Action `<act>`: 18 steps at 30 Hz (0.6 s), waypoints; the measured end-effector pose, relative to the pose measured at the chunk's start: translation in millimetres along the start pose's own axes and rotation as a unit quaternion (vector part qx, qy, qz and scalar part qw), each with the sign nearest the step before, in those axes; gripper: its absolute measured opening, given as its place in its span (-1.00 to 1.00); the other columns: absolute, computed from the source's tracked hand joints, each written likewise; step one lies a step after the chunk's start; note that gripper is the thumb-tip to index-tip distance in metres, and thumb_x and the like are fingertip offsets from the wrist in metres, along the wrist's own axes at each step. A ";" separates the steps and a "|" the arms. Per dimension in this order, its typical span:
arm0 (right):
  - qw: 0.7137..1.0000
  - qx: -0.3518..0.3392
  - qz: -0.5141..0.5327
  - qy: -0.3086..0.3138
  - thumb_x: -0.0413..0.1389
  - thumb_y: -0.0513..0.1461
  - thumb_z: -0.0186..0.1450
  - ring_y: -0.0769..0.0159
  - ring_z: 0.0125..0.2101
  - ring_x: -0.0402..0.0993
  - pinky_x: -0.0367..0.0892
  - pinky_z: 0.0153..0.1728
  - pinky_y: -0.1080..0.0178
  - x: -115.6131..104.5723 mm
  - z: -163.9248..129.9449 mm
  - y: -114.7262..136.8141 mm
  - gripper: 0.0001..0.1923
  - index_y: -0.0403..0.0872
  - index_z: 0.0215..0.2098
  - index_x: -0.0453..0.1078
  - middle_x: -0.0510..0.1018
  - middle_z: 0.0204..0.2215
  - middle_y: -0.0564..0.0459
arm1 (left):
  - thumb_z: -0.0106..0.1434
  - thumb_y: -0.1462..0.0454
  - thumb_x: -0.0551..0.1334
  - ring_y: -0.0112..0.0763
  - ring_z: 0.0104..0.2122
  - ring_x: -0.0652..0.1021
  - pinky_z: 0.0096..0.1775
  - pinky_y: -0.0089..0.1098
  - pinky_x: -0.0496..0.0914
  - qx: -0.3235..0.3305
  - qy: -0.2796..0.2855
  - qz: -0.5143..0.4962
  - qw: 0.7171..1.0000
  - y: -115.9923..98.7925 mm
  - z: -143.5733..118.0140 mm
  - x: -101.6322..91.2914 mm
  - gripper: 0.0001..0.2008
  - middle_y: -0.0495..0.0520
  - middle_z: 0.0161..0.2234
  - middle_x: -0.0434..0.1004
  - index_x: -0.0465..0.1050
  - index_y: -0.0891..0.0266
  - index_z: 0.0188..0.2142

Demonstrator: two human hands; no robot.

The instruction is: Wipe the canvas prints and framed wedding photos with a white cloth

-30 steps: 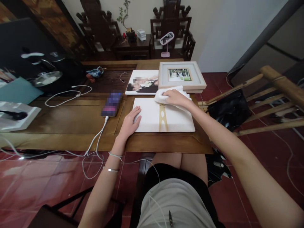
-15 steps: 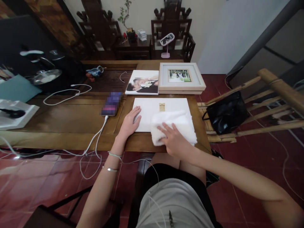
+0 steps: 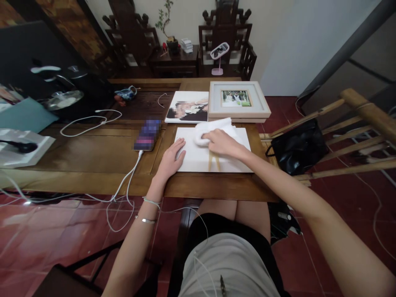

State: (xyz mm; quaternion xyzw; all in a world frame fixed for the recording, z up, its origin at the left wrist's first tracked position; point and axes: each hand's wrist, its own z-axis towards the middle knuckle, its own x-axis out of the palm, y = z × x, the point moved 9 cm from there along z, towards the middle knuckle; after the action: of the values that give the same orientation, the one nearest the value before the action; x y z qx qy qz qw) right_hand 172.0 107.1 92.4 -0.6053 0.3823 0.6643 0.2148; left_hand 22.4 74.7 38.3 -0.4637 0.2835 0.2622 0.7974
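A white flat panel (image 3: 193, 161) lies on the wooden table in front of me. Two tan, leg-like strips (image 3: 210, 162) show on its face, their upper part covered. Across the panel's far half is a white cloth (image 3: 202, 130), bunched up, and my right hand (image 3: 221, 142) grips it and presses it down. Fingers stretched out, my left hand (image 3: 173, 157) rests flat over the panel's left edge.
Behind the panel lie a photo panel (image 3: 187, 97) and a light wooden picture frame (image 3: 266, 111). To the left sit a phone (image 3: 147, 136) on a white cable and a power strip (image 3: 40, 144). A black bag (image 3: 298, 148) rests on a bamboo chair at the right.
My right hand has moved the cloth away from me, from the panel's near edge to its far half. The tan strips have come into view. My left hand stays put.
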 end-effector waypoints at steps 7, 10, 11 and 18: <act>0.999 -0.017 -0.040 -0.006 -0.09 -0.46 0.20 0.03 -0.02 0.44 0.27 -0.04 0.12 3.8 38.7 -5.2 -0.54 -0.18 0.00 0.44 0.54 -0.04 -0.23 | 0.33 0.22 0.09 -0.14 0.21 0.35 0.24 -0.06 0.20 -0.002 0.002 -0.003 1.000 -0.7 0.4 0.0 -0.60 0.28 0.18 0.36 0.40 0.34 0.09; 0.995 -0.010 -0.103 -0.007 -0.09 -0.46 0.22 -0.11 0.19 0.20 0.12 0.11 -0.13 22.7 23.2 10.4 -0.51 -0.19 0.08 0.38 0.36 0.15 -0.31 | 0.34 0.21 0.09 -0.14 0.21 0.35 0.24 -0.06 0.20 -0.002 0.001 -0.011 1.000 -0.4 0.1 0.4 -0.61 0.25 0.18 0.37 0.40 0.30 0.09; 0.992 -0.010 -0.126 -0.005 -0.09 -0.45 0.24 -0.17 0.24 0.09 0.04 0.14 -0.21 30.3 13.7 18.5 -0.52 -0.19 0.09 0.37 0.27 0.22 -0.32 | 0.34 0.20 0.08 -0.15 0.21 0.35 0.24 -0.06 0.20 -0.003 0.000 -0.012 1.000 -0.3 0.1 0.5 -0.61 0.24 0.18 0.37 0.40 0.29 0.09; 0.984 -0.103 -0.143 -0.004 -0.07 -0.31 0.34 -0.24 0.22 0.11 0.00 0.13 -0.33 53.8 -78.8 100.5 -0.67 -0.15 -0.07 0.48 0.24 0.23 -0.34 | 0.35 0.20 0.06 -0.16 0.22 0.34 0.25 -0.04 0.18 -0.006 0.005 -0.006 1.000 -3.0 0.0 0.1 -0.61 0.23 0.19 0.35 0.39 0.29 0.10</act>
State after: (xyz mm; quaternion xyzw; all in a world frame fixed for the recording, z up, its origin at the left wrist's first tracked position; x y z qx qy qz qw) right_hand 137.9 -24.8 67.2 -0.6701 0.2202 0.6650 0.2455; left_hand 24.5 73.5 40.0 -0.4718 0.2830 0.2568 0.7945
